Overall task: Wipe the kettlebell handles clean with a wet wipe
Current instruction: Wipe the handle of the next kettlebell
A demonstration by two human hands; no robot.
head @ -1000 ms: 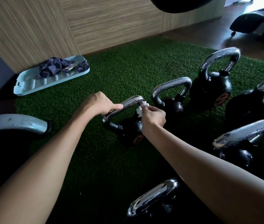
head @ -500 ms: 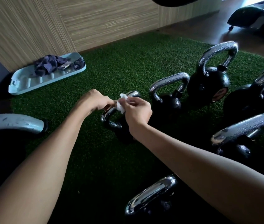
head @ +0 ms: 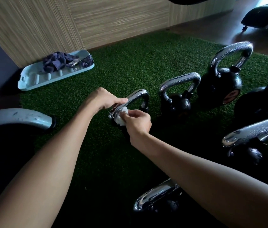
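Left hand [head: 107, 100] grips the shiny chrome handle [head: 138, 95] amid the turf [head: 130, 71]; right hand [head: 137, 123] pinches a crumpled white wipe [head: 121, 117] against its left bend. Another kettlebell [head: 177, 100] stands close right, open turf left.

six kettlebells [head: 177, 102] stand on one green turf mat [head: 130, 66]: three in a row across its middle, two by its right edge, one toward its near edge. two hands, left hand [head: 107, 99] and right hand [head: 136, 122], and one white wet wipe [head: 121, 117]. one pale blue tray [head: 31, 81] with one purple cloth bundle [head: 56, 63] lies at the far left corner, and one grey curved bar [head: 15, 117] at the left edge.
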